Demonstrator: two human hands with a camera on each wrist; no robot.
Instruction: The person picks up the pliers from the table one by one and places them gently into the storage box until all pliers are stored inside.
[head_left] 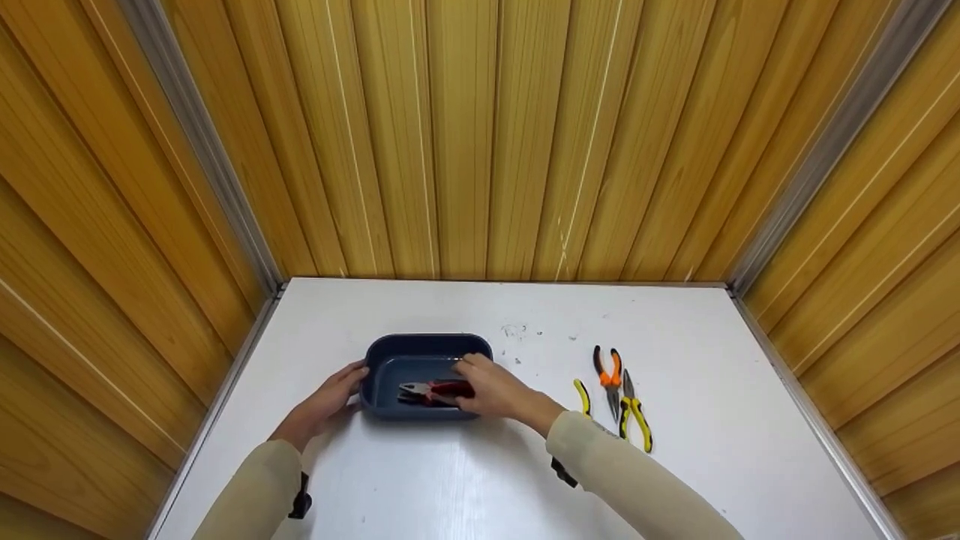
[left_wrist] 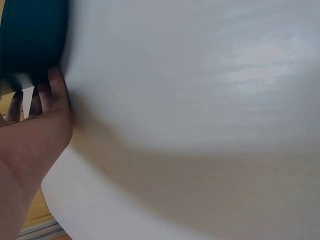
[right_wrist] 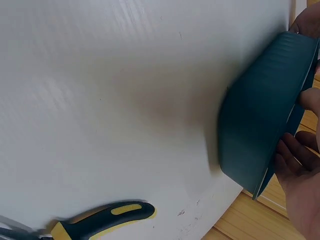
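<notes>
A dark blue rectangular tray [head_left: 427,414] stands on the white table. Inside, near its front wall, is a pair of red-handled pliers [head_left: 424,391], metal head facing left. My right hand [head_left: 495,386] reaches over the tray's right end, thumb and fingers around the pliers' handles; the tray wall [right_wrist: 255,110] hides this grip in the right wrist view. At the tray's left end my left hand [head_left: 330,397] rests against the outer wall. Its fingers [left_wrist: 59,90] are extended along the tray in the left wrist view.
To the right lie orange-and-black long-nose pliers [head_left: 611,379] and yellow-and-black long-nose pliers [head_left: 636,420]. Another yellow-and-black handle [head_left: 582,396] shows partly behind the right forearm. Small dark marks [head_left: 514,331] dot the table behind the tray. Wood-patterned walls [head_left: 480,150] enclose the table.
</notes>
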